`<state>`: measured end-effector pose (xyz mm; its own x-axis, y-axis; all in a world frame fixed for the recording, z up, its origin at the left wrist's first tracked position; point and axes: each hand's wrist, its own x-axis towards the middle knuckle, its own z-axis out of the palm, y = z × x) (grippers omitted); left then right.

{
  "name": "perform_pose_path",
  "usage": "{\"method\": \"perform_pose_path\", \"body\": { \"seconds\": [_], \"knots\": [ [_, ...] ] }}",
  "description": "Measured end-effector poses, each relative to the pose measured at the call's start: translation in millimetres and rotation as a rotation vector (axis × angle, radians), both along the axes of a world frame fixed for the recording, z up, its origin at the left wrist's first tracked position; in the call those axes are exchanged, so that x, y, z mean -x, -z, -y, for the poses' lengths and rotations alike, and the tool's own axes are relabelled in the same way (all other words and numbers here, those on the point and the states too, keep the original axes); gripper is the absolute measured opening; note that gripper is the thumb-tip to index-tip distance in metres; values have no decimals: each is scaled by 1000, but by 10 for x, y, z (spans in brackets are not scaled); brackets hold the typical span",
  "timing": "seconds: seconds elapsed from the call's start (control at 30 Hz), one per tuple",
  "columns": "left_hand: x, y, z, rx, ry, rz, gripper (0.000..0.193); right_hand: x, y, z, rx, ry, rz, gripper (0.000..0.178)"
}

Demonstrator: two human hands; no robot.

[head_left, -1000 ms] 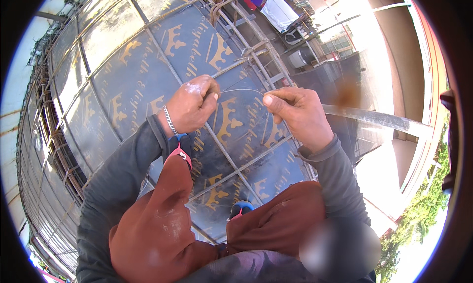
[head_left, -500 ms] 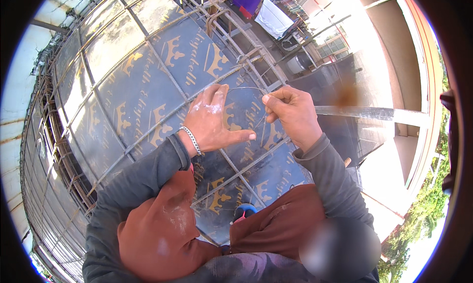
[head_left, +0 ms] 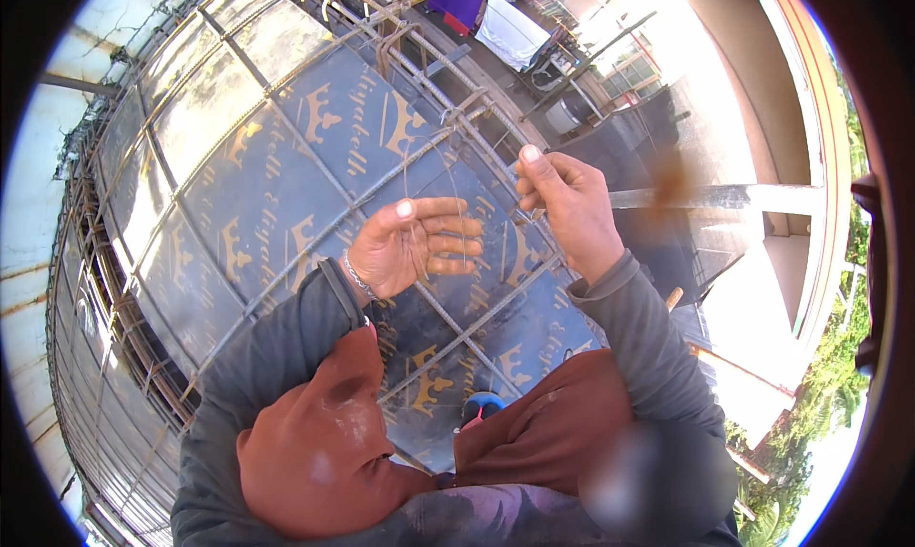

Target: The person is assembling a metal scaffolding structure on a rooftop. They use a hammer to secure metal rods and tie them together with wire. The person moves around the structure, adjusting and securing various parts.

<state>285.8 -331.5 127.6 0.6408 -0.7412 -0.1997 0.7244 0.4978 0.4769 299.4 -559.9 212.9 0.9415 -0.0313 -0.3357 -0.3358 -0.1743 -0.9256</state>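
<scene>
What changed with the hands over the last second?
Left hand opened from a fist and turned palm up; thin wire now crosses it, previously strung between the hands. Right hand raised its thumb. Rebar grid and printed panel unchanged.

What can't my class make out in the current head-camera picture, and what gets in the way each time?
- Head view: ends of the wire by the left hand; too fine to trace.
- Head view: anything inside the right hand; the hand itself hides it.
- Head view: part of the blue footwear; the trouser leg covers it.
- Head view: the dark round patch, lower right; blurred.
</scene>
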Motion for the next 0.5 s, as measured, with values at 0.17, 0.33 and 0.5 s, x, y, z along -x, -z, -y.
{"method": "perform_pose_path", "body": {
  "seconds": [0.17,0.33,0.5],
  "knots": [
    [55,-154,145,-818,-25,572,68,-23,23,-38,72,-44,110,46],
    [69,-361,288,-1056,-125,917,59,-55,87,-125,101,-78,144,49],
    [52,-473,347,-1167,-121,1001,55,-111,128,-287,15,-6,173,51]
  ]
}}
